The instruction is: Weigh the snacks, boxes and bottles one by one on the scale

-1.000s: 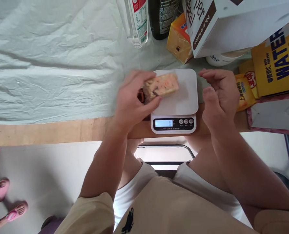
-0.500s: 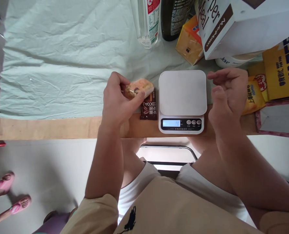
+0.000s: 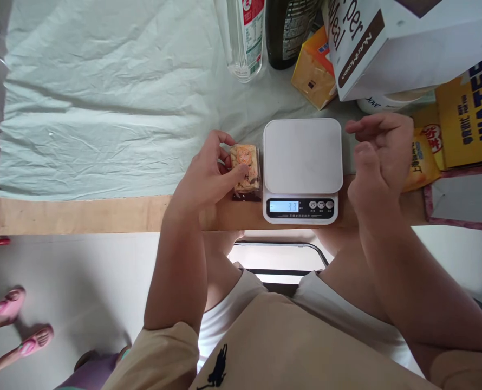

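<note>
My left hand (image 3: 208, 176) holds a small clear-wrapped biscuit pack (image 3: 245, 170), thumb on its face and fingers bent at its left edge. Beneath it a dark brown cocoa packet (image 3: 245, 197) shows only along its lower edge. Just right of these stands a white digital scale (image 3: 301, 157), its platform bare. Its lit display (image 3: 284, 206) appears to read 33. On the scale's other side hovers my right hand (image 3: 381, 157), fingers half curled, thumb apart from the index finger, with nothing between them.
Behind the scale stand a clear bottle (image 3: 245, 43), a dark bottle (image 3: 287, 38), an orange-yellow pack (image 3: 316, 70) and a large white box (image 3: 395, 54). Yellow packets (image 3: 422, 162) and a yellow box (image 3: 470, 119) lie to the right. Another person's feet (image 3: 33, 341) show at lower left.
The biscuit pack has turned and come down over the cocoa packet, covering most of it. My left hand moved slightly right. The display went from 4 to 33. My right hand stayed put.
</note>
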### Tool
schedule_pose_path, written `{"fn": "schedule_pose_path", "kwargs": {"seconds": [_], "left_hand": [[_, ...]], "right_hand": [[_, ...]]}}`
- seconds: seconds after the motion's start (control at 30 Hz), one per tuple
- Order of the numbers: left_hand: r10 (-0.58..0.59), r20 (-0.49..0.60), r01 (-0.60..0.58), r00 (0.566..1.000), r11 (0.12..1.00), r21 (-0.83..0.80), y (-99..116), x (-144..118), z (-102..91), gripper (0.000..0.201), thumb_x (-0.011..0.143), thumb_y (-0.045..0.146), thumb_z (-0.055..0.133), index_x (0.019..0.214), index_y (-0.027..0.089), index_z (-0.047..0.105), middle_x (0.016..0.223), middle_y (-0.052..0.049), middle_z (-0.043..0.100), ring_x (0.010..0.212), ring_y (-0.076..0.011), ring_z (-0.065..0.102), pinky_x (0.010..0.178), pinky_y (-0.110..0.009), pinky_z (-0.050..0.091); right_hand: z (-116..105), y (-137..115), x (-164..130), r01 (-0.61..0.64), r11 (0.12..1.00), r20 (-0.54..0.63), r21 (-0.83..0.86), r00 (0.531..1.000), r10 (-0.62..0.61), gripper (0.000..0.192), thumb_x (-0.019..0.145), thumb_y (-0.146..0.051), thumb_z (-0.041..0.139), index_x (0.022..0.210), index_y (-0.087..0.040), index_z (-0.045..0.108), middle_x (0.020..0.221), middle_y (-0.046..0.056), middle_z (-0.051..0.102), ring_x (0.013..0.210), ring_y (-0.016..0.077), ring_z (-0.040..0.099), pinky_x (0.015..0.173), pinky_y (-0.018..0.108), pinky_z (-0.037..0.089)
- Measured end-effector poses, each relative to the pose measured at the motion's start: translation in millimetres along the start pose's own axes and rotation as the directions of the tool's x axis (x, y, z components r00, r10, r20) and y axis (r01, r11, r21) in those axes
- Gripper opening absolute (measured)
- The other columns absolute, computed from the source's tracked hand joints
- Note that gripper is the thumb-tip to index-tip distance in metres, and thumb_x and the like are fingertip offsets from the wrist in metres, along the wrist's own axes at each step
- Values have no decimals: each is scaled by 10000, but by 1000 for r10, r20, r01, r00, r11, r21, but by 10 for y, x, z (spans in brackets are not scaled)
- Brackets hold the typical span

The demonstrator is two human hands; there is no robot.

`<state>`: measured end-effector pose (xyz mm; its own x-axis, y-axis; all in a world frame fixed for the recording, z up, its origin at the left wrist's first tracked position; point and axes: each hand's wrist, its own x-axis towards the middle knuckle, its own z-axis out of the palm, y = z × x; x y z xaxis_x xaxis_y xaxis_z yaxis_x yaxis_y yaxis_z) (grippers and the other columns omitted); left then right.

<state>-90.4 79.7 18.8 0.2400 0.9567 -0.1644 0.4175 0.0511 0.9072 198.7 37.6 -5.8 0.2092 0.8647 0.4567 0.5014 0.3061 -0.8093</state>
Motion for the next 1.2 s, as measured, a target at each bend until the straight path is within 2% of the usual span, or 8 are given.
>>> {"fn": "schedule_pose_path", "kwargs": {"seconds": [0.17, 0.27, 0.33, 0.47, 0.57, 0.73, 0.87, 1.2], "left_hand": [[-7, -94, 6, 996, 1000, -15, 84, 14, 31, 290, 835, 263, 755, 1071, 277, 587, 606, 83, 478, 521, -104, 467, 458, -261, 319], [71, -274, -86, 959, 995, -44, 118, 29, 57, 215, 886, 367, 771, 976, 291, 592, 548, 82, 343, 499, -107, 338, 484, -315, 261], [166, -311, -186, 936, 982, -37, 149, 26, 87, 258, 888, 460, 802, 904, 293, 606, 560, 66, 312, 511, -106, 309, 506, -332, 257], [232, -261, -243, 937, 970, -12, 236, -12, 168, 265, 884, 490, 800, 821, 284, 645, 591, 40, 397, 518, -108, 326, 494, -340, 267], [265, -257, -273, 929, 962, 4, 291, -33, 221, 275, 895, 470, 782, 767, 273, 639, 578, 36, 417, 511, -110, 344, 485, -336, 282], [288, -294, -286, 912, 957, 49, 314, -18, 262, 299, 901, 488, 785, 743, 274, 649, 567, 31, 456, 515, -109, 383, 487, -318, 286], [284, -289, -280, 914, 958, 57, 294, -5, 267, 289, 872, 473, 816, 735, 272, 660, 561, 22, 503, 513, -111, 416, 487, -312, 276], [355, -239, -355, 904, 934, 44, 307, -20, 341, 203, 899, 304, 753, 740, 249, 638, 531, 57, 461, 476, -88, 382, 450, -284, 255]], "right_hand": [[-70, -40, 10, -9, 999, -40, -46, 999, 7, 287, 929, -363, 503, 1178, -250, 589, 1145, 91, 687, 1109, 238, 693, 1032, 470, 562], [-144, -80, 0, -61, 963, -44, -262, 998, 51, 282, 892, -325, 533, 1147, -237, 613, 1152, 93, 699, 1118, 255, 684, 1053, 502, 543], [-194, -86, -14, -116, 895, -48, -431, 993, 106, 303, 863, -324, 553, 1146, -237, 617, 1202, 105, 699, 1192, 299, 666, 1117, 580, 502], [-276, -20, -51, -192, 775, -46, -602, 978, 206, 396, 841, -358, 566, 1216, -240, 610, 1345, 140, 653, 1428, 402, 537, 1223, 725, 366], [-330, 15, -71, -211, 737, 5, -642, 960, 279, 440, 816, -376, 588, 1228, -223, 599, 1354, 157, 636, 1388, 404, 552, 1222, 740, 353], [-462, -64, -67, -167, 787, 100, -594, 955, 278, 409, 887, -418, 591, 1261, -255, 574, 1349, 138, 633, 1320, 360, 587, 1223, 704, 388], [-574, -34, -77, -158, 784, 52, -600, 971, 235, 327, 938, -400, 598, 1254, -315, 582, 1359, 134, 618, 1363, 392, 560, 1228, 696, 410], [-490, 115, -145, -135, 730, 187, -670, 921, 341, 565, 790, -302, 649, 1352, -260, 619, 1525, 154, 495, 1484, 403, 481, 1286, 714, 358]]}}
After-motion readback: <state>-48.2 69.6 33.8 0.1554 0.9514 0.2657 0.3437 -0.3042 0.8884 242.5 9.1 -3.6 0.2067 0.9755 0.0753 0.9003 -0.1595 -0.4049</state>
